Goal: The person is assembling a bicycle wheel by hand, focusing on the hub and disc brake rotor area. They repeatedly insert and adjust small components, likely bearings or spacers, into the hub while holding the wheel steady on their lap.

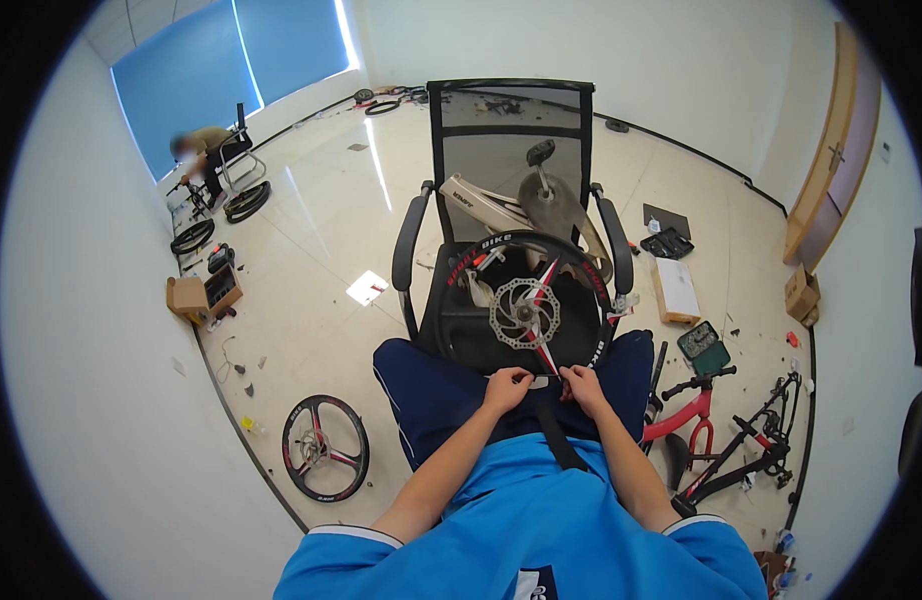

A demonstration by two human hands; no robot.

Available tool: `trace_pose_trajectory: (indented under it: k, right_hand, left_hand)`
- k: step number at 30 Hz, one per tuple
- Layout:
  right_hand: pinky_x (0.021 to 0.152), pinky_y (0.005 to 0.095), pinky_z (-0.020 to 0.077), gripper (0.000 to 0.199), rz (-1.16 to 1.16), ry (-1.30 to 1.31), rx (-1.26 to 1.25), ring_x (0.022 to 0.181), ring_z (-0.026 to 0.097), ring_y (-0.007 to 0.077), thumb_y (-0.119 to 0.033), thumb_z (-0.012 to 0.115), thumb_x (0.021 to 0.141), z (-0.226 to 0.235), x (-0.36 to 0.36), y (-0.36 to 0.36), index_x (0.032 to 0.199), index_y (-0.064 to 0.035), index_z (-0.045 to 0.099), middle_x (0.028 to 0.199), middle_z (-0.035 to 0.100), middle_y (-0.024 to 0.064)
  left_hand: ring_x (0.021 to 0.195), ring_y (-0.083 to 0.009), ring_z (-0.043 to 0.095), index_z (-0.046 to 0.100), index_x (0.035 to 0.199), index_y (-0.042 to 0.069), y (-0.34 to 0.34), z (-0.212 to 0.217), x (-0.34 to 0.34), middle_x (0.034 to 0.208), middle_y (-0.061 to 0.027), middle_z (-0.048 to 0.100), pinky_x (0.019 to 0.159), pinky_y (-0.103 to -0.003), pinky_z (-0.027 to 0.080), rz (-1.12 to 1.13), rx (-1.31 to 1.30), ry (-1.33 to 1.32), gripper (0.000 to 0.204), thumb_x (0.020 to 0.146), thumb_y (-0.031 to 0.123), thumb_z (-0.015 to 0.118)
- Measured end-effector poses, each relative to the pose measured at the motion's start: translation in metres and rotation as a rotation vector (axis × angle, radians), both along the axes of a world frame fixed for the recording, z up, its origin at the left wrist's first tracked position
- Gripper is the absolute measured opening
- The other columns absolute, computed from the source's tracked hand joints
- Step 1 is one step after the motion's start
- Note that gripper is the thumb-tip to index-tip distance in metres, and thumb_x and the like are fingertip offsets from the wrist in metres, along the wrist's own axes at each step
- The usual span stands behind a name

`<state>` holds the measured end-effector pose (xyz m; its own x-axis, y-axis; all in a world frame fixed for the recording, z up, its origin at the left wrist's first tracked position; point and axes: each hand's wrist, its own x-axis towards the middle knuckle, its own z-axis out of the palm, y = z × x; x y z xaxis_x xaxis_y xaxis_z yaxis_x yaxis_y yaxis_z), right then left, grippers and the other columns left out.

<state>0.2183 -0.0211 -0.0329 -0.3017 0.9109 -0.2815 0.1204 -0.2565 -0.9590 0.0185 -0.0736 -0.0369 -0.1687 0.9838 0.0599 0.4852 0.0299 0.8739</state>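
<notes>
A black bicycle wheel (pixel 461 318) with a silver brake disc (pixel 507 335) and red-and-white spokes leans on the office chair in front of me, its near rim by my lap. My left hand (pixel 507 388) is closed in a pinch just below the rim. Close beside it, my right hand (pixel 583 388) is pinched too, near the foot of the wheel. Something thin and dark seems to run between the fingertips, too small to name. Behind the wheel, a pale bike frame (pixel 476 205) and a dark saddle-like part rest on the chair.
The office chair (pixel 428 240) has black armrests. Another wheel (pixel 292 447) lies left of me. A red bike frame (pixel 683 418), a black frame (pixel 726 478) and a green tray (pixel 718 357) are right. An open carton (pixel 188 296) stands left; far left, another person (pixel 209 145) bends over a bike.
</notes>
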Motion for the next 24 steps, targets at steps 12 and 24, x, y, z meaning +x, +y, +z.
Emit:
trace_pose_trajectory:
  k: [12, 24]
  right_hand:
    - [0.052, 0.0293, 0.0493, 0.028, 0.001, 0.005, 0.002, 0.051, 0.055, 0.0146, -0.024, 0.058, 0.096, 0.000, 0.000, 0.000, 0.076, -0.0040, 0.055, 0.062, 0.053, 0.0042]
    - [0.053, 0.0288, 0.0496, 0.029, 0.003, 0.002, 0.004, 0.051, 0.055, 0.0146, -0.025, 0.059, 0.095, 0.005, 0.000, -0.002, 0.076, -0.0037, 0.055, 0.062, 0.053, 0.0044]
  left_hand:
    - [0.078, -0.0253, 0.069, 0.073, 0.094, 0.004, 0.001, -0.002, 0.000, 0.084, -0.0128, 0.072, 0.071, -0.034, 0.052, -0.009, -0.002, -0.042, 0.029, 0.086, 0.031, 0.065]
    - [0.081, -0.0281, 0.069, 0.074, 0.093, 0.005, 0.000, 0.006, 0.000, 0.084, -0.0142, 0.072, 0.072, -0.036, 0.053, -0.022, -0.043, -0.026, 0.032, 0.086, 0.034, 0.064]
